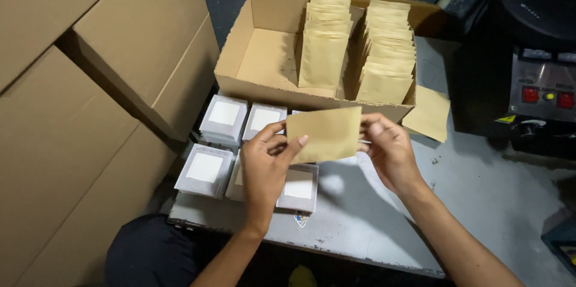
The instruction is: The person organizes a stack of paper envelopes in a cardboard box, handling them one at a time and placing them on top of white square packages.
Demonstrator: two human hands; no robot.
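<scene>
Holding a flat tan kraft-paper pouch point(324, 134) level above the grey worktop point(480, 185), the person gripped it at both ends in the head view. The left hand point(267, 164) pinched the pouch's left edge, thumb across its face and fingers behind; the right hand point(387, 149) pinched the right edge, apparently to keep it taut and facing the eyes. Behind stood an open brown cardboard box point(264, 53) with two upright rows of matching pouches point(360, 47), filed on edge for easy picking. Stacks of white square sachets point(225, 116) lay just beside the left hand, within reach. One loose tan pouch point(429, 113) rested right of the box.
</scene>
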